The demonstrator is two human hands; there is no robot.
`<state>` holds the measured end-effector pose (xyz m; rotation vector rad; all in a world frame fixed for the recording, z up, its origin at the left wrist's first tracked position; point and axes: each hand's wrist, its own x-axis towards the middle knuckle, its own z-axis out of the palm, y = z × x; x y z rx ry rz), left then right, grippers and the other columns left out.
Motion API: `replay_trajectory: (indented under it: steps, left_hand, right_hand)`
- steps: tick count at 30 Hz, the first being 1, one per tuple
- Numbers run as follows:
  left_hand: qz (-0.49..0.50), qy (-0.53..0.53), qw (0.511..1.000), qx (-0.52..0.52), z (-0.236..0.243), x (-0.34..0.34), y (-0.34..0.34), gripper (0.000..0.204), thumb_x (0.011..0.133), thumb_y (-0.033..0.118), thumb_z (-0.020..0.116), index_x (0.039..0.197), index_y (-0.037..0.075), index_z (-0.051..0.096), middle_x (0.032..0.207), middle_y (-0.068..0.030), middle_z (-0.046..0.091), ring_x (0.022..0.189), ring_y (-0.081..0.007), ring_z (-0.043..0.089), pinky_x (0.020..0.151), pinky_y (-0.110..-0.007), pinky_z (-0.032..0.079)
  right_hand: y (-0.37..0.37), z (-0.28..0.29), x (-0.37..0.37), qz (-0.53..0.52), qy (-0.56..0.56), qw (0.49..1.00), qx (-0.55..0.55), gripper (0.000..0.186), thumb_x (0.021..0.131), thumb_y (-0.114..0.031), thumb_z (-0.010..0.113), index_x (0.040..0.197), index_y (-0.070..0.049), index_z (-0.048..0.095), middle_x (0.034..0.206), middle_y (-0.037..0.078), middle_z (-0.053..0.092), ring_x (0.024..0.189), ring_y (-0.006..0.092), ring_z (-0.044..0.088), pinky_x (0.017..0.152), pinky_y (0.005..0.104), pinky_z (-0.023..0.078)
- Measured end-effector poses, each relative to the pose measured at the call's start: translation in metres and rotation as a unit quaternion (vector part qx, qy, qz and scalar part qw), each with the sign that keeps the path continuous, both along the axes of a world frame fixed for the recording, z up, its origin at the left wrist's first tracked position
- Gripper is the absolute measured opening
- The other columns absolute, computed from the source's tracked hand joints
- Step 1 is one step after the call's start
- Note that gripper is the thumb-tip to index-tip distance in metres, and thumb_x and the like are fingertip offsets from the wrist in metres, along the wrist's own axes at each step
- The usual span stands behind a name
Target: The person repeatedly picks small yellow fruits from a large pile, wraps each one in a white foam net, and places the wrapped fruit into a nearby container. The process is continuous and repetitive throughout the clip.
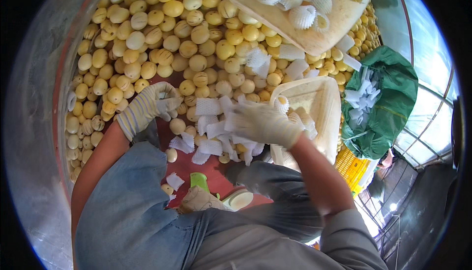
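We are observing the pale-gloved left hand (153, 105) hovering at the near side of a heap of rounded yellow fruit (198, 63), some brown-streaked; its fingers are curling inward, and we cannot tell whether they are pinching anything. The pale-gloved right hand (260, 124) is blurring above loose white foam-net sleeves (209, 107); we cannot tell whether its fingers are spread or closing. The sleeves are lying between the hands, over the heap's near side. White net-sleeved fruit (302, 16) is sitting in a cream plastic tub (319, 39) at the top right; a second cream plastic tub (327, 98) is standing just beside the right hand. We are judging the step in hand to be picking among the sleeves; the next move is seemingly calling for one separated sleeve and one steadied bare fruit.
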<state>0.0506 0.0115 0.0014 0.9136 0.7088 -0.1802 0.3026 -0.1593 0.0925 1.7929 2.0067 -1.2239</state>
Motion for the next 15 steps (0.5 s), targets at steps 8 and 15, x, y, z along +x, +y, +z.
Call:
replay_trajectory:
  steps: [8,15]
  left_hand:
    - [0.048,0.035,0.998,-0.014,-0.028,-0.013,-0.002,0.034,0.09,0.035,0.07,0.104,0.006,0.059,0.084,-0.0007,0.062,0.072,-0.007,0.06,0.065,-0.022,0.054]
    - [0.048,0.05,0.997,-0.04,-0.036,-0.011,-0.002,0.032,0.092,0.028,0.07,0.107,0.003,0.059,0.087,-0.0051,0.066,0.074,-0.0111,0.064,0.067,-0.026,0.058]
  right_hand:
    - [-0.088,0.05,0.102,-0.082,-0.288,0.907,-0.295,0.046,0.089,-0.042,0.058,0.114,-0.004,0.064,0.103,0.023,0.068,0.102,0.039,0.064,0.092,0.0449,0.049]
    - [-0.019,-0.042,-0.021,-0.094,-0.086,0.98,0.152,0.046,0.079,-0.024,0.07,0.119,-0.005,0.056,0.1,0.014,0.063,0.1,0.0336,0.06,0.089,0.0456,0.047]
